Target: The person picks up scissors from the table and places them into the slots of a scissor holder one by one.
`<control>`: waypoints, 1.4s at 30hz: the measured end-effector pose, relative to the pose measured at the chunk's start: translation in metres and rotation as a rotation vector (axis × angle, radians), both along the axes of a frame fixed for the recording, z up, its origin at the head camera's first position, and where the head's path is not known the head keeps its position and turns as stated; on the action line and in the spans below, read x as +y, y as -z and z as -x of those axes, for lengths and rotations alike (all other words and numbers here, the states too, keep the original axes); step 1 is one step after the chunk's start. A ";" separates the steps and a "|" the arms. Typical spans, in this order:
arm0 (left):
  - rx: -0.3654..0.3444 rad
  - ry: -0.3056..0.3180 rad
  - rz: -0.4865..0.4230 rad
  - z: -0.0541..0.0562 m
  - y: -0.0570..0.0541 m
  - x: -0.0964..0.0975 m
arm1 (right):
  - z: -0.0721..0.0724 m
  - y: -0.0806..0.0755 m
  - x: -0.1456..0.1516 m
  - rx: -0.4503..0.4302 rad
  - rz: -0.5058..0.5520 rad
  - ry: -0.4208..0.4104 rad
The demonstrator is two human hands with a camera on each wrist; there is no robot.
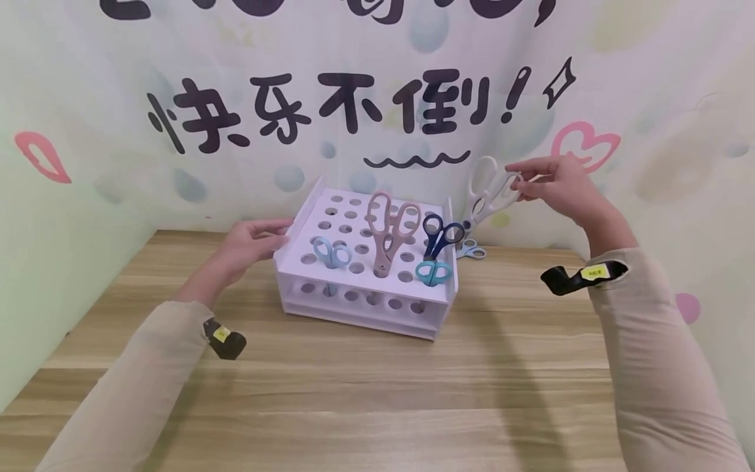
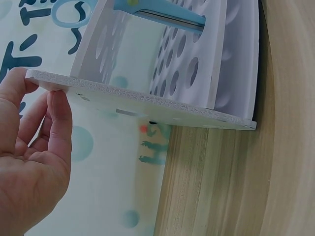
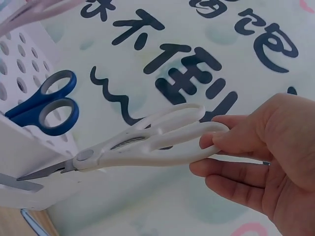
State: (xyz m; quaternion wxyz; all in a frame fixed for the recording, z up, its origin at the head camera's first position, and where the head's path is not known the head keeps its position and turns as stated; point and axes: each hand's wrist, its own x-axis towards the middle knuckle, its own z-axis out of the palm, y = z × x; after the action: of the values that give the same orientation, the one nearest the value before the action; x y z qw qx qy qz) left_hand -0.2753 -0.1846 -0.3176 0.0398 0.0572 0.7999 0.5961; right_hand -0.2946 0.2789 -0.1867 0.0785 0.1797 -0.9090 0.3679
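My right hand [image 1: 569, 187] pinches one handle loop of large white scissors [image 3: 147, 140] beside the rack's right wall. Their blades point down toward a slot in that wall; whether the tip touches it I cannot tell. My left hand [image 2: 39, 142] rests its fingertips on the outer face of the left wall of the white perforated rack [image 1: 354, 313]. Pink scissors [image 1: 383, 255], dark blue scissors [image 1: 435, 244], teal scissors [image 1: 433, 273] and light blue scissors [image 1: 332, 253] stand in the rack's holes, handles up.
Pale blue scissors [image 1: 472, 250] show low at the rack's right side, partly hidden. The rack stands on a wooden table [image 1: 354, 400], near its back edge. Behind hangs a printed cloth [image 1: 283, 39] with large dark characters.
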 end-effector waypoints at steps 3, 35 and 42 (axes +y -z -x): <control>-0.007 0.000 0.003 0.001 0.001 0.000 | -0.003 -0.012 -0.003 0.014 -0.015 0.008; 0.011 0.004 0.013 0.002 0.002 0.000 | -0.002 -0.066 -0.061 0.193 0.004 -0.018; 0.000 -0.003 0.021 0.004 0.003 -0.002 | 0.007 -0.056 -0.078 0.211 0.004 -0.053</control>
State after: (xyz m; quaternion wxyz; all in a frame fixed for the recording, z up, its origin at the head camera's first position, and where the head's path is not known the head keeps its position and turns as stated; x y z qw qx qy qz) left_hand -0.2790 -0.1863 -0.3207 0.0396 0.0555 0.8061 0.5878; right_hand -0.3012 0.2005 -0.1308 0.1645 0.2410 -0.8899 0.3506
